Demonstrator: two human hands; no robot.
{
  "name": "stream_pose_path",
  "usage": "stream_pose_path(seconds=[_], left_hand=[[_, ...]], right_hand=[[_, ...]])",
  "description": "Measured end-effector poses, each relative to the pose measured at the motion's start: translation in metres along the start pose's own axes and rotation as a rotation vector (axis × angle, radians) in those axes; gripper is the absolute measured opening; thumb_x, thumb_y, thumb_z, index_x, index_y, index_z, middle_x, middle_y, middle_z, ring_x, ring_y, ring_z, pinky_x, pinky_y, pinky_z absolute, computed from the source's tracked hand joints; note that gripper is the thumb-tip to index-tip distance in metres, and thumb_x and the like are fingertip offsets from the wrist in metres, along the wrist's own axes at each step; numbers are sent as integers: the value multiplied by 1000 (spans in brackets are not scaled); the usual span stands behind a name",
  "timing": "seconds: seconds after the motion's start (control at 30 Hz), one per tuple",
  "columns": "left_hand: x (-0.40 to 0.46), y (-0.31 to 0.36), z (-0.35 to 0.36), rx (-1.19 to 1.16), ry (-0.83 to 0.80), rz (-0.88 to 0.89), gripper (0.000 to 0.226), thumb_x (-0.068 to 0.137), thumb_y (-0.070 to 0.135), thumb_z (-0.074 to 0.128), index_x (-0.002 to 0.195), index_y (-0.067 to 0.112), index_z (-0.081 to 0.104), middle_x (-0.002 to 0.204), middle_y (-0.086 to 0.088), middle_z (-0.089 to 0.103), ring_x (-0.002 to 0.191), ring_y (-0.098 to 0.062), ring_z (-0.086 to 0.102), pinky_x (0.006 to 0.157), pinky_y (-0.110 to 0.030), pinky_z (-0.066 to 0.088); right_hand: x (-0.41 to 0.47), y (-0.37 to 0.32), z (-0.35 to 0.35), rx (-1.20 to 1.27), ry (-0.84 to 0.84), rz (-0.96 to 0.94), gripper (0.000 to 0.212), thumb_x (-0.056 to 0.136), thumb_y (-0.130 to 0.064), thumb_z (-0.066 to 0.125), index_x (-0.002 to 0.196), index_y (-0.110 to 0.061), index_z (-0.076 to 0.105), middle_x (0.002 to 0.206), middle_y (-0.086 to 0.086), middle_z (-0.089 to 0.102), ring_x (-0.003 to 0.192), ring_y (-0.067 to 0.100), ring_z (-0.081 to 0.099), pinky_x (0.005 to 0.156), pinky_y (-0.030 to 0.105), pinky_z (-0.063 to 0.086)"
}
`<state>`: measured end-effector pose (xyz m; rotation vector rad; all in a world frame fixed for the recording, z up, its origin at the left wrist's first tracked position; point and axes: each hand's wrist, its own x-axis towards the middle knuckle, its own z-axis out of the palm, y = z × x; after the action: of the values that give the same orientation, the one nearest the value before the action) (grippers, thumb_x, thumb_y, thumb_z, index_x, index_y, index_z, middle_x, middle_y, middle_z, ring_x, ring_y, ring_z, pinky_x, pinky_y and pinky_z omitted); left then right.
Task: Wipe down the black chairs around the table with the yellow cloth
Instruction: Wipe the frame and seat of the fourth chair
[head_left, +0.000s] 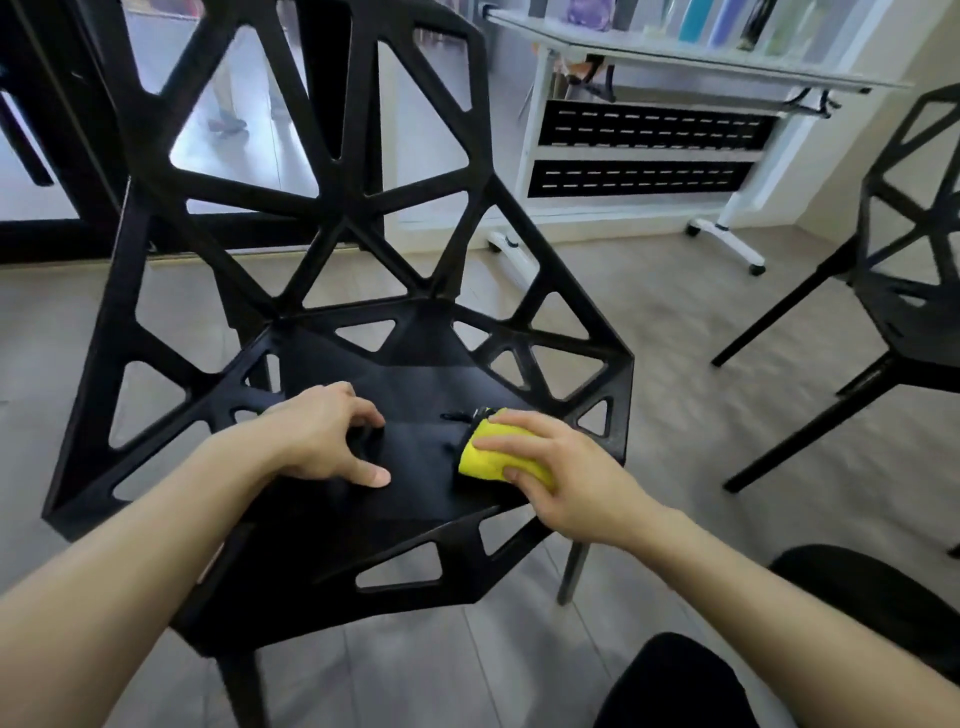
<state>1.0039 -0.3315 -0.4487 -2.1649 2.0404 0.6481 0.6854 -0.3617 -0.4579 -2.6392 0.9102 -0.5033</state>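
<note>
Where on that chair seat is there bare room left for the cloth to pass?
Bare seat lies behind both hands, toward the backrest, and between the left hand and yellow cloth. The front right is crowded by the right hand.

bright, even daylight comes through the glass door (244, 130) at upper left, leaving pale glare on the floor beyond it. shadows under the black chair (363, 312) are soft. wide-angle distortion bends the edges, and the far worktop (675, 57) with its items is blurred.
</note>
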Motion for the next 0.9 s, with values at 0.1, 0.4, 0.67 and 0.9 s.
stream_pose_path(seconds=[0.1, 0.4, 0.67, 0.9], left_hand=[[2, 2, 1, 51, -37, -7, 87, 75, 78, 80, 151, 44, 55, 133, 11, 46, 133, -18, 49, 109, -47, 51], [-4, 10, -3, 71, -65, -31, 88, 80, 76, 78, 157, 43, 49, 136, 11, 44, 137, -18, 46, 107, -47, 51], [-10, 19, -8, 130, -83, -39, 86, 86, 74, 73, 160, 43, 44, 144, 12, 41, 142, -17, 40, 86, -38, 41], [-8, 13, -5, 97, -79, -28, 88, 83, 78, 73, 160, 44, 45, 135, 16, 40, 140, -17, 41, 107, -45, 50]], right_hand=[[82, 51, 12, -229, 23, 95, 43, 93, -11, 64, 131, -28, 73, 146, 3, 57, 138, 26, 52, 120, 38, 39], [112, 75, 25, -349, 112, 156, 39, 93, -10, 60, 128, -24, 66, 136, 9, 57, 134, 36, 49, 111, 44, 45], [163, 55, 36, -446, 26, 165, 51, 82, -7, 57, 131, -17, 68, 141, 14, 57, 139, 37, 42, 119, 45, 33], [107, 88, -25, -450, -14, 141, 56, 82, -4, 66, 135, -24, 70, 149, 8, 54, 142, 32, 47, 116, 45, 42]])
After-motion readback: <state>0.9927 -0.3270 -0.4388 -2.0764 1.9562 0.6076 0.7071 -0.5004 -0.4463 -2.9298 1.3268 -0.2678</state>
